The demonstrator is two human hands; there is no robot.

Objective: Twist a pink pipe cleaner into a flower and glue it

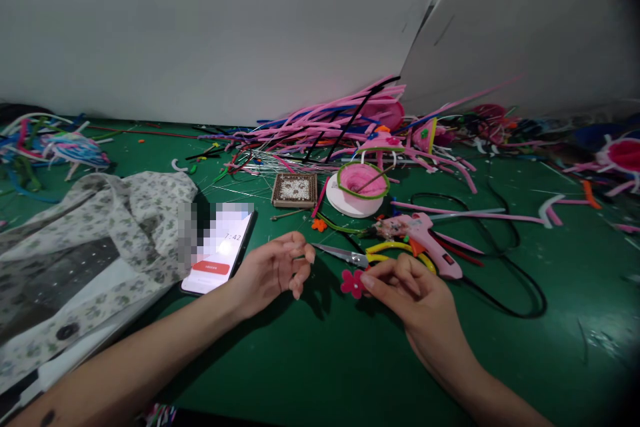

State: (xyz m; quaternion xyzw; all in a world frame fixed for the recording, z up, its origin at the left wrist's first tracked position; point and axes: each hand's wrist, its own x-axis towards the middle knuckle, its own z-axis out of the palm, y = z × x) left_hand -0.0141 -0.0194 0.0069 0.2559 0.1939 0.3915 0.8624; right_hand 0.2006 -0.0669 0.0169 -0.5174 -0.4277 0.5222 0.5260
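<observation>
Between the thumb and fingers of my right hand (417, 290) is a small pink felt flower (353, 284) with a pale dot at its centre. My left hand (275, 273) hovers to the left of it, palm turned inward, fingers loosely curled and apart, holding nothing. Scissors with yellow handles (383, 253) lie just beyond my right hand, blades pointing left. Behind them rests a pink glue gun (425, 237) on its side. A small orange flower (319, 225) sits on the table beyond my left hand.
A lit phone (217, 257) and patterned cloth (150, 213) lie at left. Further back stand a square box of pearly beads (295, 189) and a pink, green-rimmed bowl shape (363, 180). Pink pipe cleaners (300, 123) heap against the wall. A black cord (530, 310) loops at right.
</observation>
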